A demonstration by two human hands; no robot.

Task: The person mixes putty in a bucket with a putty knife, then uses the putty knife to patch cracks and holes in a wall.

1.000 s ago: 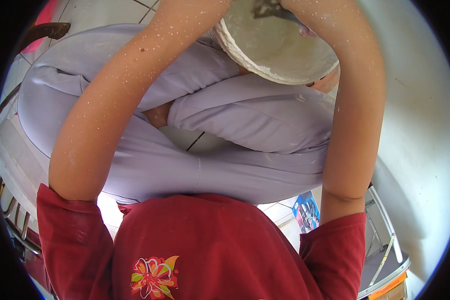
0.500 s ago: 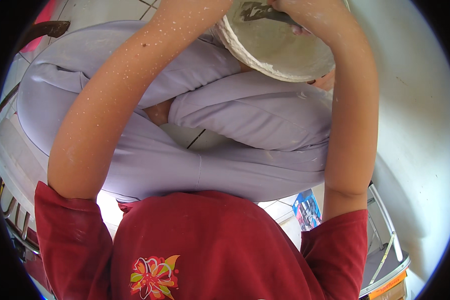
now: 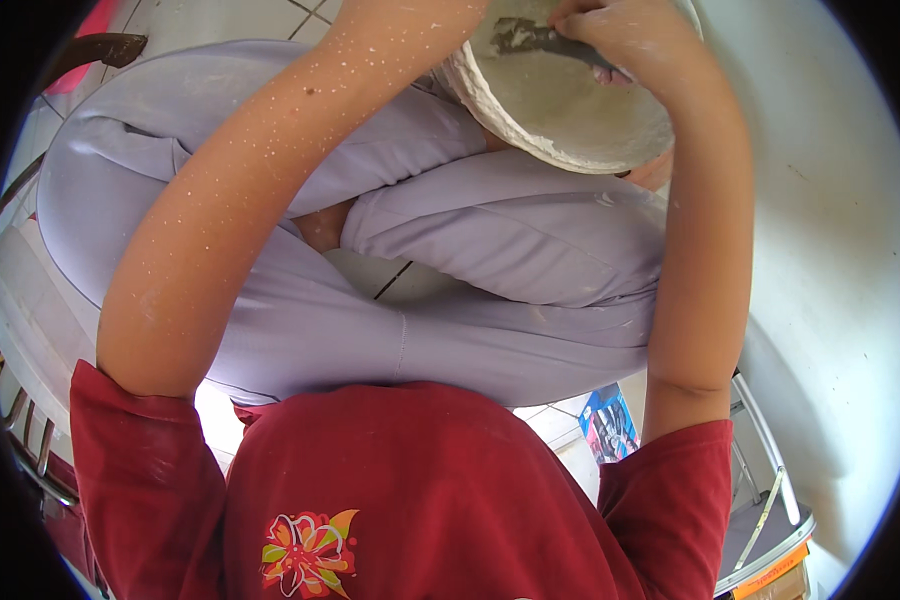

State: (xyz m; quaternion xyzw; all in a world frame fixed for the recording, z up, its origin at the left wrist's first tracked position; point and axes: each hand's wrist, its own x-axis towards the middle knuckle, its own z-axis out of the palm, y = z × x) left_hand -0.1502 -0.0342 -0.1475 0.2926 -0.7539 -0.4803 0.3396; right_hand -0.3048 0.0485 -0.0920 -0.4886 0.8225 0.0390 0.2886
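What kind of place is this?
Probably somewhere indoors, maybe inside a home, though I can't tell which room. You can see a tiled floor, a pale wall and a bucket with a crusty white rim.

Red above, lilac-grey below

We see a dark red short-sleeved shirt (image 3: 420,480) filling the bottom of the frame, with a floral print (image 3: 308,555) in orange, red, green and white at lower left. Its sleeves (image 3: 145,460) end near the elbows. Across the middle we find pale lilac-grey trousers (image 3: 500,325) with a visible seam and whitish smudges. White specks dot the left forearm (image 3: 260,175).
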